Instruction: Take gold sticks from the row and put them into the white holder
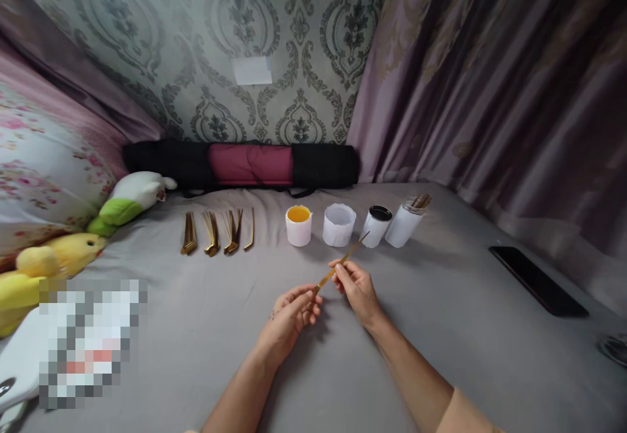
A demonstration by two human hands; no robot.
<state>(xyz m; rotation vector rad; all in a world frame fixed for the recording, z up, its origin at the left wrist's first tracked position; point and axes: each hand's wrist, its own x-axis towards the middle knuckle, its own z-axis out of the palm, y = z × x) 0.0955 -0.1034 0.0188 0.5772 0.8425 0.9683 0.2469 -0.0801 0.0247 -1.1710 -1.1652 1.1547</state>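
A thin golden-brown stick is held above the grey bedsheet, slanting up to the right. My left hand pinches its lower end, fingers curled. My right hand grips it a little higher, fingers closed around it. The stick's tip points toward a row of white cups: one with yellow content, one white, one with a black top, and one tilted cup holding several sticks.
Several groups of golden bent sticks lie on the sheet at the left of the cups. A black and maroon roll bag lies by the wall. Plush toys sit left. A dark phone lies right.
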